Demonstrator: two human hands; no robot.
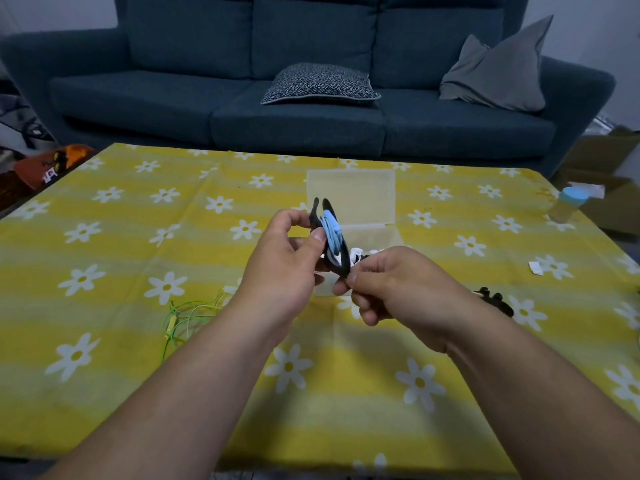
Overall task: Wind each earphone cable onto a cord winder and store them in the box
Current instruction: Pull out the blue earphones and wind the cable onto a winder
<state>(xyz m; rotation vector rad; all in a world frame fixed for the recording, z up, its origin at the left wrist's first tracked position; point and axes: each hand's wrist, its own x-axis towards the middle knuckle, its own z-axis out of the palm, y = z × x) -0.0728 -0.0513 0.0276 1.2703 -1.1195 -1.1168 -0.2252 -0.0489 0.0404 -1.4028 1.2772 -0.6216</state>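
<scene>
Your left hand [280, 268] and right hand [391, 282] both pinch the black cord winder [341, 252] in their fingers [318, 236], above the counter [138, 237] and just before the open box [375, 233]. The blue cable [330, 230] looks fully wound; store it next. The green earphone [187, 313] lies loose and unwound. A spare winder [495, 301] lies to your right.

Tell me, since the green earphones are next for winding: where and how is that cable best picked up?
Probably at what looks like its inline remote, pinched from above: the green earphone cable lies flat on the tablecloth in a loose tangle, and that is its one stiff, thicker part.
</scene>
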